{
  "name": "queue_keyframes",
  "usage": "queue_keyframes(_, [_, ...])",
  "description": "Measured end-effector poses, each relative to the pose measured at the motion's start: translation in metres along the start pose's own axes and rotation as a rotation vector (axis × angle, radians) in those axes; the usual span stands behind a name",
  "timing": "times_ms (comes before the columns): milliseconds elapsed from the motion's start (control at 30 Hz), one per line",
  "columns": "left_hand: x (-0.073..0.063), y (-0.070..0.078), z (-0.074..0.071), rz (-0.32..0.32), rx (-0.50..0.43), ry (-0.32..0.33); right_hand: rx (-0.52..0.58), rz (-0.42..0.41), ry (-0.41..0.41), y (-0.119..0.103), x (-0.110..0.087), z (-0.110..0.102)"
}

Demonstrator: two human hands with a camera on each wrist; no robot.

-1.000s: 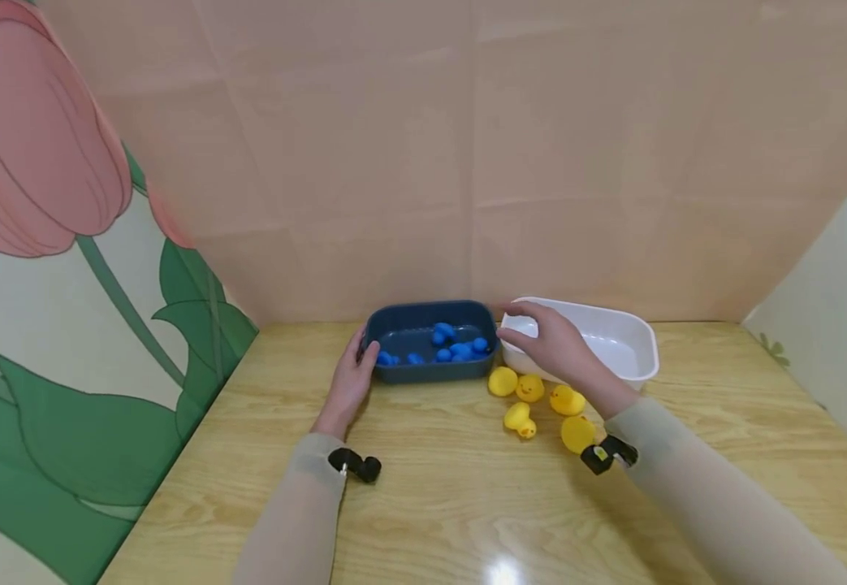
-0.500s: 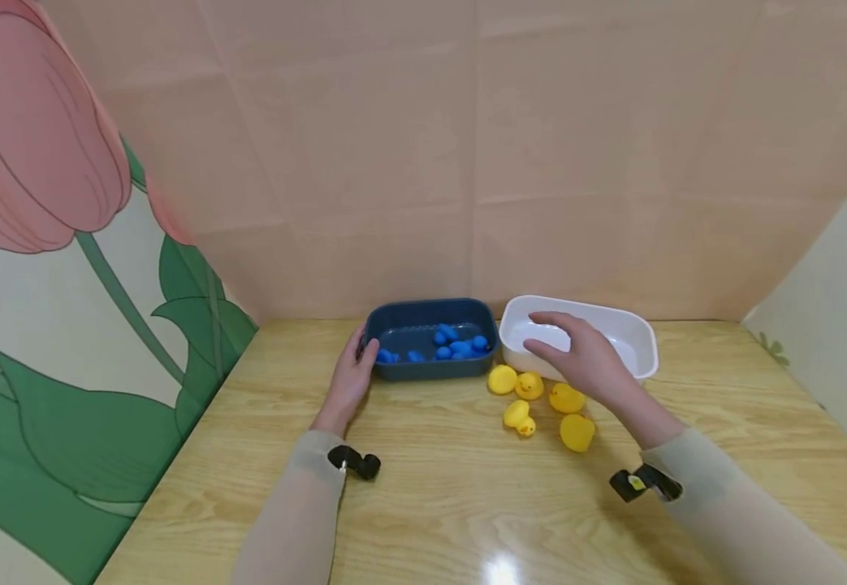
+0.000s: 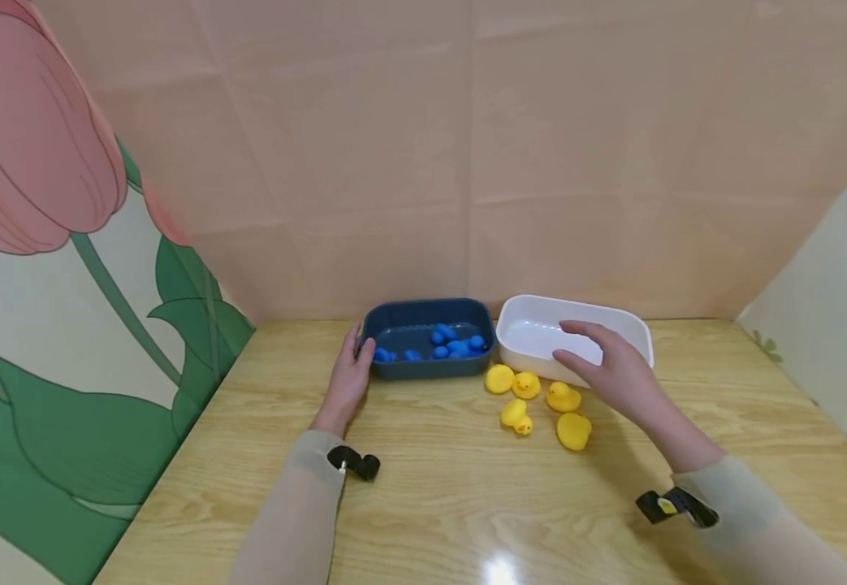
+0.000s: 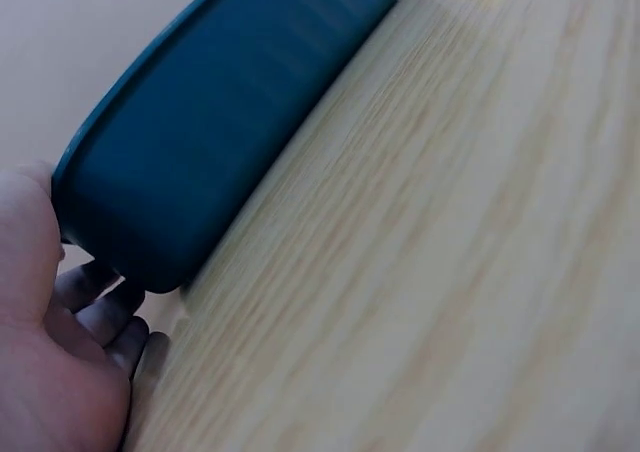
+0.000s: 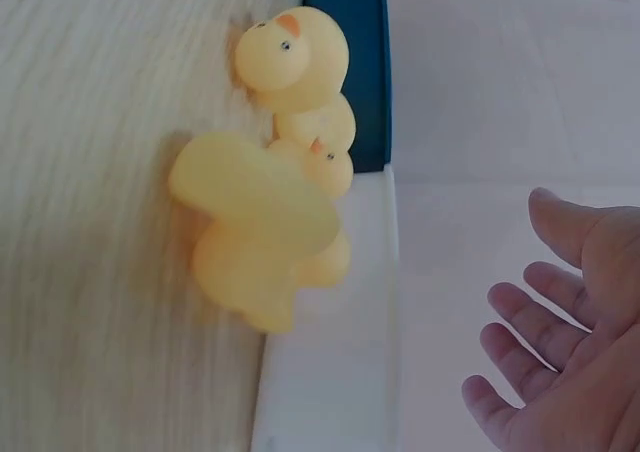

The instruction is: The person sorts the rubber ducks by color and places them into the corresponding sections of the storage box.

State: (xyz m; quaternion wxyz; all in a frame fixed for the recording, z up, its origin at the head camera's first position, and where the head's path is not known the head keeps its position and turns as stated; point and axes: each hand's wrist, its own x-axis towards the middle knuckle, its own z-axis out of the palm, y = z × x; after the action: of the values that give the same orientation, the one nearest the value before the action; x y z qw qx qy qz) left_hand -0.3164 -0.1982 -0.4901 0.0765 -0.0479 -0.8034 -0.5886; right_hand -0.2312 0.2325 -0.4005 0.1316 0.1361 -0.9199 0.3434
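Observation:
My left hand (image 3: 347, 378) grips the left end of a dark blue bin (image 3: 430, 370), its thumb at the rim. In the left wrist view, its fingers (image 4: 110, 312) curl by the end wall. Several small rounded blue toys (image 3: 458, 349) lie in that bin. To its right stands a white bin (image 3: 529, 327). Over its front right part hovers my right hand (image 3: 616, 374), thumb and fingers apart, holding nothing. Several yellow toy ducks lie in front of the white bin, including an upright duck (image 3: 563, 396) and a tipped-over duck (image 3: 516, 416).
Both bins stand side by side near the back of the wooden table (image 3: 423, 471), before a pinkish cloth backdrop (image 3: 423, 162). A tulip-patterned panel (image 3: 43, 284) borders the left side, and a pale panel (image 3: 832, 309) the right.
From between the two bins, my right hand has moved right and slightly toward me, over the white bin. A blue toy in the dark bin has shifted slightly. My left hand stays put.

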Motion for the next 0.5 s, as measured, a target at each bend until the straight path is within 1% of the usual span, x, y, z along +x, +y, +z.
queue_keyframes(267, [0.001,0.0,0.002,-0.018,0.012,0.019,0.008,0.066,-0.002,0.021,-0.015,-0.008])
queue_keyframes(500, [0.0,0.002,0.003,-0.01,0.014,0.032,-0.003,0.11,0.014,0.042,-0.025,-0.015])
